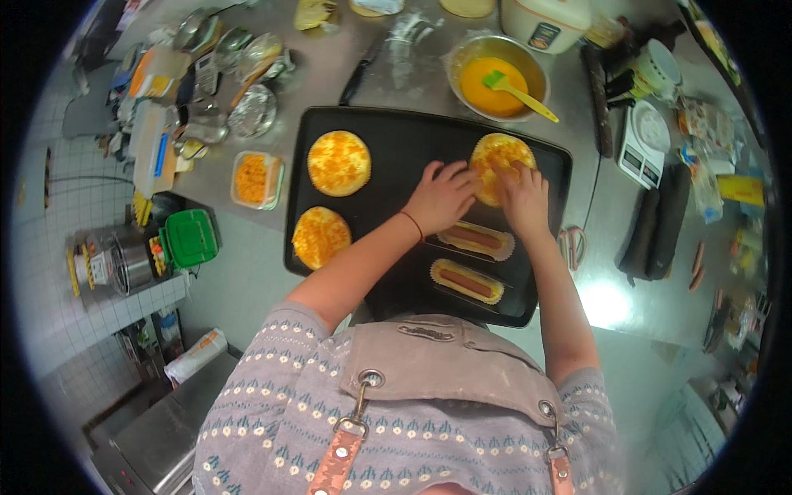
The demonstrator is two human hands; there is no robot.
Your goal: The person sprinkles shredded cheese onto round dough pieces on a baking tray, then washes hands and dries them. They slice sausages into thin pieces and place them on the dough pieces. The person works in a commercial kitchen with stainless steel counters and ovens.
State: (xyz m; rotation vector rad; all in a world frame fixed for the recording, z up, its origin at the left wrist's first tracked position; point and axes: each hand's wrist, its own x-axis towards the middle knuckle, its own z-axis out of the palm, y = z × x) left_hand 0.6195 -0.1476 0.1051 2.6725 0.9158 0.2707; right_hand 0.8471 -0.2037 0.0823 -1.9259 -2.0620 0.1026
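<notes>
Both hands are at a round topped dough piece (502, 148) in the upper right of a black baking tray (396, 192). My left hand (442, 197) reaches its left edge, fingers spread. My right hand (525, 199) has its fingertips on the topping, on the lower right side. Whether either one pinches any crumbs cannot be told. Two similar rounds with orange topping, an upper one (339, 163) and a lower one (320, 238), lie at the tray's left. Below my hands are two sausages in long dough pieces in paper cups, one upper (486, 241) and one lower (467, 281).
A steel bowl of orange liquid (479, 80) with a green-yellow silicone brush (520, 94) stands behind the tray. Left is a container of orange shreds (252, 179); a knife (356, 80) lies beyond the tray. A white scale (643, 145) and scissors (573, 247) are at right.
</notes>
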